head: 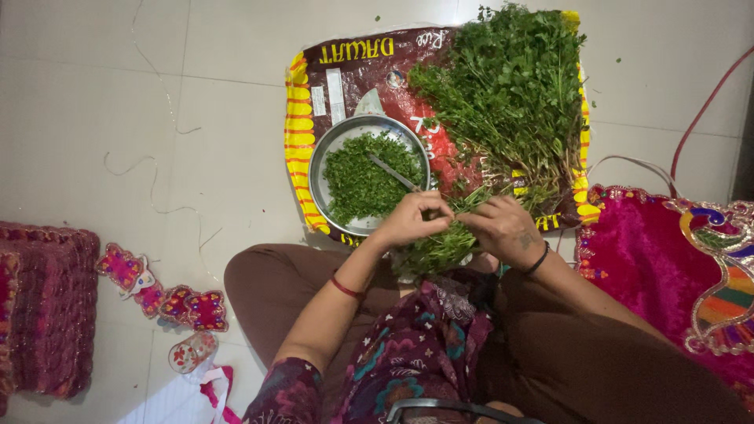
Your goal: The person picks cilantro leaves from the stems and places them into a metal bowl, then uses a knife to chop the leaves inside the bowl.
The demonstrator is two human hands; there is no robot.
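A red and yellow printed plastic sack (314, 78) is spread flat on the pale tiled floor (94, 94), with a big loose heap of green leafy herbs (510, 86) piled on its right half. Left of the heap sits a round steel bowl (320, 161) full of chopped greens, a knife (390, 171) resting in it. Closer in, over the lap, both forearms angle inward: the left hand (410, 221) and right hand (503, 228) are pinched shut on a small bunch of herb stems (444, 245).
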